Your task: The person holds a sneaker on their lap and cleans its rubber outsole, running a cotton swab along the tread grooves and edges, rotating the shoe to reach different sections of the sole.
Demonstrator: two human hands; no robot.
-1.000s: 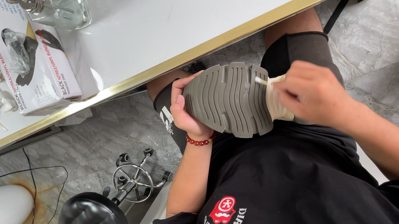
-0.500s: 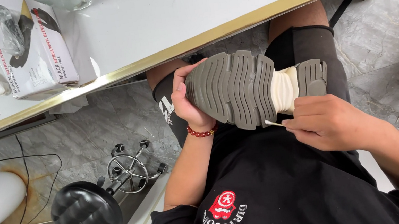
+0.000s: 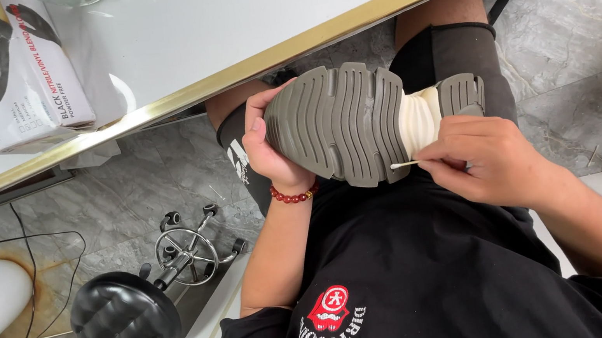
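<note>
White tabletop (image 3: 232, 14) with a gold edge is running along the far side. Below it, the left hand (image 3: 270, 146) is gripping a shoe (image 3: 346, 123) sole-up, long axis lying left-right, toe left, while the right hand (image 3: 484, 159) is pinching a cotton swab (image 3: 404, 165) against its cream midsole.

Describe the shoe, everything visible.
The shoe is held sole-up over the person's lap, below the table edge. Its grey-brown sole has deep curved ridges, rubbery in look, with a cream ribbed midsection near the heel. The left hand grips the toe end; the right hand holds a thin white swab whose tip touches the sole's edge. The upper is hidden.
</note>
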